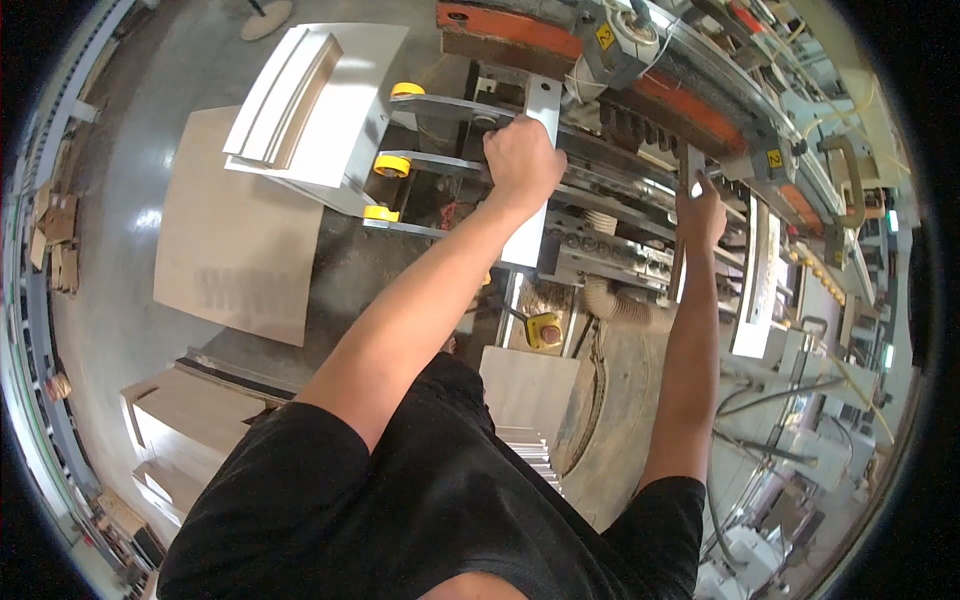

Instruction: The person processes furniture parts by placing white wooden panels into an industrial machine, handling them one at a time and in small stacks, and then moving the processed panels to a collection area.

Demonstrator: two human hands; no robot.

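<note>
My left hand [525,165] is closed at the left long side of a narrow white panel [525,245], its fingers curled under and partly hidden. The panel lies crosswise over the dark rails of a machine. Farther right, my right hand [702,215] is closed on a narrow brownish board [682,255], seen nearly edge-on. My fingertips there are partly hidden. Another white-faced strip [753,325] lies on the machine to the right of that hand.
Arms with yellow rollers [392,166] stick out at left, beside a stack of white panels [285,100]. A large beige sheet [235,240] lies on the left. Orange machine beams [690,120] run behind. A yellow control box [544,331] and a ribbed hose [625,308] sit nearer me.
</note>
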